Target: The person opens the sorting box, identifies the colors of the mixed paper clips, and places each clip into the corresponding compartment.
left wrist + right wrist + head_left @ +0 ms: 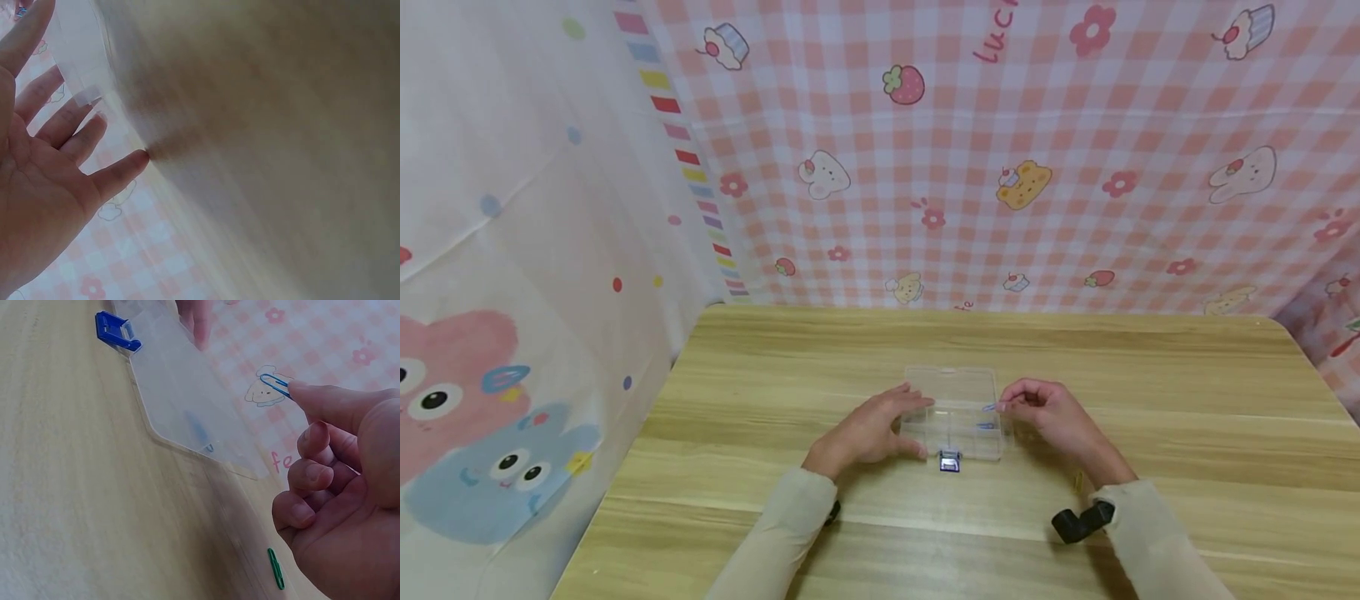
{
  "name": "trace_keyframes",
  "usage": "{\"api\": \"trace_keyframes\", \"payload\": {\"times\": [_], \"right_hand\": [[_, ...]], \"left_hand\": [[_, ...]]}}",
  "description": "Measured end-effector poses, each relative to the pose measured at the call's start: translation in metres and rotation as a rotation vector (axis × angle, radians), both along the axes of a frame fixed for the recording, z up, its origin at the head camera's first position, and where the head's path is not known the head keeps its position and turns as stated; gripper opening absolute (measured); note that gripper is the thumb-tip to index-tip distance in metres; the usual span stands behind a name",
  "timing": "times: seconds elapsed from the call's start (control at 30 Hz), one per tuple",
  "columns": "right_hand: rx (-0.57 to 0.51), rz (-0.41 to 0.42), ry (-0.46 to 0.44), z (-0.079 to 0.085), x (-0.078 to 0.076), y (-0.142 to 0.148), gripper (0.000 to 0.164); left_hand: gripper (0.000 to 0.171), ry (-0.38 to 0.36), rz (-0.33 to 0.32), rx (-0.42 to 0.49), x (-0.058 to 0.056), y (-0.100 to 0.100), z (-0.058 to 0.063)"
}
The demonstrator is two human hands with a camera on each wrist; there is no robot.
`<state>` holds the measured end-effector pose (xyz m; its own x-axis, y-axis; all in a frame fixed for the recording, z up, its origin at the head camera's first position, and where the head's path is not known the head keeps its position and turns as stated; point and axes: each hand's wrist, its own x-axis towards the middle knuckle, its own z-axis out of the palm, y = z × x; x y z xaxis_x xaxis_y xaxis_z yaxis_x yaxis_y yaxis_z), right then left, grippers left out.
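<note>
A clear plastic divided box [961, 382] lies on the table with its lid raised at the back and a dark blue latch [950, 461] at its front. Thumb and fingertip of my right hand [1048, 414] pinch a blue paper clip [275, 384] above the box's right side. Inside a right compartment lies another blue paper clip [986, 426]. My left hand [874, 425] rests at the box's left edge, fingers spread and slightly bent, the thumb near the front corner.
A green paper clip [275, 569] lies on the table right of the box, under the right hand. Near the right wrist is a yellow paper clip [1078, 481]. The wooden table [737, 375] meets a checked cloth [865, 233] at its back edge.
</note>
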<state>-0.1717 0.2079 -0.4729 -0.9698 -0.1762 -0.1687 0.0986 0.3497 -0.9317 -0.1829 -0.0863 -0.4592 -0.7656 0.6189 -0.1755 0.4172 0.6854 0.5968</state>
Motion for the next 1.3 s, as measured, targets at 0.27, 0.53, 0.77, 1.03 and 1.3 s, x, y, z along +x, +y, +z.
{"api": "trace_keyframes", "payload": {"times": [0.27,0.53,0.77,1.03,1.3], "right_hand": [[0.008,0.015,-0.002,-0.001,0.0,-0.003,0.012],[0.008,0.031,-0.003,-0.001,0.001,-0.005,0.014],[0.004,0.04,-0.021,-0.003,0.0,-0.005,0.015],[0.01,0.04,-0.029,-0.001,0.002,-0.005,0.015],[0.068,0.052,0.0,0.002,0.003,0.006,0.014]], "left_hand": [[0.071,-0.006,0.003,-0.004,-0.001,0.0,0.0],[0.071,-0.009,0.009,-0.012,-0.001,0.001,0.001],[0.071,-0.006,0.002,-0.003,-0.001,0.0,0.0],[0.071,-0.003,0.001,0.01,-0.001,0.0,-0.001],[0.071,-0.007,0.005,0.008,0.0,0.0,0.0]]}}
